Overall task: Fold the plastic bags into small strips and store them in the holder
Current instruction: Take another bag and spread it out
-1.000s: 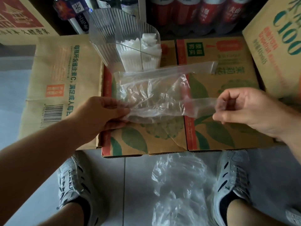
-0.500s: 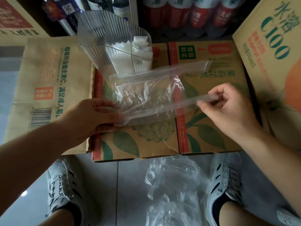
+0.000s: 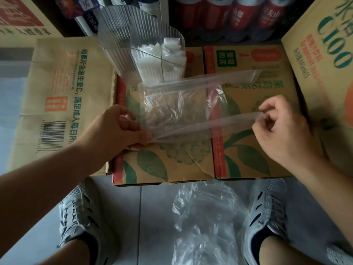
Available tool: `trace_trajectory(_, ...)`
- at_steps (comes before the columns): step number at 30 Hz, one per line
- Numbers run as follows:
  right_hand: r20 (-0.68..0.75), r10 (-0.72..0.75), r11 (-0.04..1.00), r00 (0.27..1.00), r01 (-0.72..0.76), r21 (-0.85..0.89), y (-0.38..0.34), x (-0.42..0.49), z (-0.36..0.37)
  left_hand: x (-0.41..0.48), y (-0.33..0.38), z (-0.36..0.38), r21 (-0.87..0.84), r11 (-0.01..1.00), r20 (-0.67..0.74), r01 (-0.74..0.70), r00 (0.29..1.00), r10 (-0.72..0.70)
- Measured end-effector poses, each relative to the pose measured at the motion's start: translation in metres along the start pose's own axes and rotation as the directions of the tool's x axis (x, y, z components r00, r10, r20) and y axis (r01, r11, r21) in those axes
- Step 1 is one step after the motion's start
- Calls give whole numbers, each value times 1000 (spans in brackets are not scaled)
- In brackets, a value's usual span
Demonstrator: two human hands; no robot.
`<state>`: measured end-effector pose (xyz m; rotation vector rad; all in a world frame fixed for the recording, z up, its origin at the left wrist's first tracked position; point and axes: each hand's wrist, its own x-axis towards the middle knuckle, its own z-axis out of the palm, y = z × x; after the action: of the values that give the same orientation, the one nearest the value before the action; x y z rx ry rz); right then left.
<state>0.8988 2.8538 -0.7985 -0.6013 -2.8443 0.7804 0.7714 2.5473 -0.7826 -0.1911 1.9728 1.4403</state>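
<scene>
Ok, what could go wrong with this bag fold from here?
The right hand pinches the bag only at its strip's tip; its grip could slip and the fold spring open. The holder stands right behind the bag, so a sweep might tip it. Loose bags lie between the shoes, easily trodden.

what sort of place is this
Likely a storeroom or stock corner of a home or small shop: printed drink cartons sit on the tiled floor, packs of red-labelled bottles stand behind them, and a plastic bag is being folded on top of one carton.
</scene>
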Motion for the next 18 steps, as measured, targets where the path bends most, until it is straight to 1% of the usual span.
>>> trace_trajectory(3, 186, 25, 987, 982, -54, 153, -2, 2, -12, 1, -3, -1, 75, 996, -20, -52, 998, 54)
trace_trajectory(5, 327, 31, 969, 944, -109, 224, -5, 5, -22, 1, -6, -3, 130, 985, 6, -115, 993, 115)
trace_trajectory(6, 372, 45, 957, 927, -147, 250, -6, 7, -24, 1, -7, -4, 143, 980, 31, -140, 990, 137)
trace_trajectory(7, 381, 77, 942, 922, -192, 274, -7, 8, -24, 0, -8, -4, 151, 975, 61, -161, 986, 154)
trace_trajectory(9, 334, 173, 906, 927, -283, 316, -6, 10, -17, 0, -9, -4, 206, 959, 106, -195, 979, 176)
trace_trajectory(10, 318, 212, 886, 924, -319, 336, -4, 11, -13, 1, -10, -4, 261, 943, 110, -207, 977, 184)
trace_trajectory(12, 361, 248, 837, 899, -386, 387, -1, 13, -11, 0, -10, -4, 367, 904, 89, -218, 976, 199)
trace_trajectory(13, 406, 233, 805, 884, -409, 430, 0, 14, -14, 0, -10, -5, 391, 896, 77, -212, 977, 198)
trace_trajectory(15, 504, 132, 737, 854, -424, 526, 6, 17, -24, -1, -8, -5, 405, 894, 67, -192, 981, 180)
trace_trajectory(16, 535, 78, 732, 841, -413, 542, 9, 18, -29, -1, -7, -6, 404, 896, 71, -184, 983, 170)
trace_trajectory(18, 558, 35, 786, 829, -367, 497, 14, 17, -31, -1, -5, -7, 385, 908, 84, -168, 986, 147)
